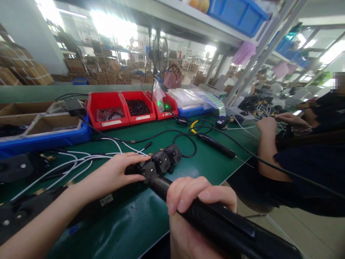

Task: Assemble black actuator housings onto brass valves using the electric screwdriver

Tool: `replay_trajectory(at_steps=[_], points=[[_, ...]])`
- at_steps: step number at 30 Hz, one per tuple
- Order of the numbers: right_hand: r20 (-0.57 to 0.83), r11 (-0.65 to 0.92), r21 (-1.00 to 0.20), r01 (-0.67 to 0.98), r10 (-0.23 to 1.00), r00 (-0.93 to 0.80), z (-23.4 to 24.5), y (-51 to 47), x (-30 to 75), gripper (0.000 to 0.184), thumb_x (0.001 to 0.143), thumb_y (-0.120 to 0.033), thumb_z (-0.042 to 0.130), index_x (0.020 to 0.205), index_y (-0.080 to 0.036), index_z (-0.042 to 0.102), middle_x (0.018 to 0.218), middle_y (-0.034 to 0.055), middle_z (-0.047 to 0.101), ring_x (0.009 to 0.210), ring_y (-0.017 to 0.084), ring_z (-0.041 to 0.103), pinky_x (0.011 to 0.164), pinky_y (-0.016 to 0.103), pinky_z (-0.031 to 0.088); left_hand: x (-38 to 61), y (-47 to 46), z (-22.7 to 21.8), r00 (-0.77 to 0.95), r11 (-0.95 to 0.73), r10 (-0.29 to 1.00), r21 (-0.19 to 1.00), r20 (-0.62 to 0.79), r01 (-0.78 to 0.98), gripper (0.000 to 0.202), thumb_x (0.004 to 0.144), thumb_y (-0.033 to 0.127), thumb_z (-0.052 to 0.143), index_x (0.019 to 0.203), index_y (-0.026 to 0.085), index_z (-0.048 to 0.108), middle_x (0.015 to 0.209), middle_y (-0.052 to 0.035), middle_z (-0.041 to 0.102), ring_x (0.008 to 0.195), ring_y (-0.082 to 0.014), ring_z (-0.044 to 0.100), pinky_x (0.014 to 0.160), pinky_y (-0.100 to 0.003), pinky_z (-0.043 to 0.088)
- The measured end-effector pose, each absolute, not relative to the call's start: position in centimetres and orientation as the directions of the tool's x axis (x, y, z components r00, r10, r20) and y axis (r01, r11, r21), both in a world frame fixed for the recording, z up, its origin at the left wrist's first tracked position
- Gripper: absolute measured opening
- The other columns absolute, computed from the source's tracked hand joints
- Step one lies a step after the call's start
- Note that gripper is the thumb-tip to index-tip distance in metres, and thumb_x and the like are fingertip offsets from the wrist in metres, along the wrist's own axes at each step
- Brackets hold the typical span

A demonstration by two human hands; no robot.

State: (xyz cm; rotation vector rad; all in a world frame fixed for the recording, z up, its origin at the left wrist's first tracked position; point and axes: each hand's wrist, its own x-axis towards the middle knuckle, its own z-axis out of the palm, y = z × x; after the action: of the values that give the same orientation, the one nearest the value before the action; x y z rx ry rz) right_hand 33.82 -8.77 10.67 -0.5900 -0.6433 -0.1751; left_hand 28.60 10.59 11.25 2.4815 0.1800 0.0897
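My left hand [118,169] grips a small black housing [147,167] between thumb and fingers, at the near end of a short row. Beside it in the row stand more black housings [162,161] with screws in their faces. My right hand [198,201] is wrapped round a thick black electric screwdriver [229,225], which lies slanted with its nose against the held housing. Its bit tip cannot be seen. White cables [78,158] run out to the left, behind my left wrist. More black housings [18,167] lie at the left edge.
Red bins [109,124] with small black parts stand at the back, beside a blue divided tray [64,136]. A soldering iron [215,144] and its black cord lie on the green mat [140,216]. At right a co-worker's hands [268,126] are at work near cabled parts.
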Motion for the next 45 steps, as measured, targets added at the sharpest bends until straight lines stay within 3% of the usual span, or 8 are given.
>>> replay_trajectory(at_steps=[5, 10, 21, 34, 45], points=[[0.619, 0.802, -0.483, 0.351, 0.029, 0.785, 10.61, -8.58, 33.82, 0.021, 0.101, -0.038, 0.053, 0.097, -0.020, 0.061, 0.069, -0.0026, 0.061, 0.052, 0.013, 0.057, 0.052, 0.029, 0.049, 28.82, 10.51, 11.26, 0.987, -0.778, 0.156, 0.620, 0.029, 0.104, 0.056, 0.077, 0.047, 0.074, 0.129, 0.026, 0.070, 0.134, -0.0061, 0.070, 0.121, -0.0300, 0.067, 0.112, -0.044, 0.046], [0.625, 0.782, -0.497, 0.376, 0.021, 0.781, 10.46, -8.34, 33.83, 0.036, 0.100, -0.055, 0.051, 0.096, -0.020, 0.060, 0.067, -0.0029, 0.059, 0.051, 0.013, 0.057, 0.050, 0.030, 0.049, 28.92, 10.39, 11.17, 0.985, -0.775, 0.170, 0.622, 0.030, 0.115, 0.054, 0.077, 0.046, 0.073, 0.127, 0.027, 0.071, 0.133, -0.0052, 0.070, 0.121, -0.0293, 0.066, 0.112, -0.044, 0.045], [0.629, 0.791, -0.469, 0.394, -0.014, 0.777, 10.34, -8.17, 33.85, 0.029, 0.099, -0.048, 0.053, 0.096, -0.020, 0.060, 0.068, -0.0032, 0.059, 0.051, 0.012, 0.056, 0.050, 0.028, 0.048, 28.73, 10.27, 11.01, 0.984, -0.785, 0.170, 0.611, 0.058, 0.099, 0.053, 0.078, 0.047, 0.073, 0.127, 0.026, 0.071, 0.131, -0.0061, 0.071, 0.119, -0.0296, 0.068, 0.111, -0.043, 0.048], [0.611, 0.814, -0.468, 0.345, 0.015, 0.791, 10.15, -8.30, 33.65, 0.046, 0.096, -0.065, 0.053, 0.097, -0.019, 0.062, 0.069, -0.0021, 0.062, 0.052, 0.013, 0.058, 0.051, 0.029, 0.049, 28.75, 10.20, 10.81, 0.982, -0.781, 0.175, 0.617, 0.066, 0.098, 0.054, 0.079, 0.042, 0.074, 0.129, 0.021, 0.070, 0.131, -0.0071, 0.071, 0.120, -0.0294, 0.068, 0.112, -0.044, 0.047], [0.655, 0.795, -0.467, 0.387, 0.018, 0.755, 10.77, -7.81, 34.19, 0.018, 0.101, -0.034, 0.055, 0.095, -0.020, 0.064, 0.066, -0.0028, 0.059, 0.049, 0.012, 0.056, 0.049, 0.027, 0.049, 28.87, 10.44, 10.47, 0.983, -0.759, 0.150, 0.649, 0.108, 0.044, 0.044, 0.081, 0.037, 0.074, 0.123, 0.025, 0.073, 0.127, -0.0050, 0.074, 0.115, -0.0291, 0.070, 0.105, -0.041, 0.052]])
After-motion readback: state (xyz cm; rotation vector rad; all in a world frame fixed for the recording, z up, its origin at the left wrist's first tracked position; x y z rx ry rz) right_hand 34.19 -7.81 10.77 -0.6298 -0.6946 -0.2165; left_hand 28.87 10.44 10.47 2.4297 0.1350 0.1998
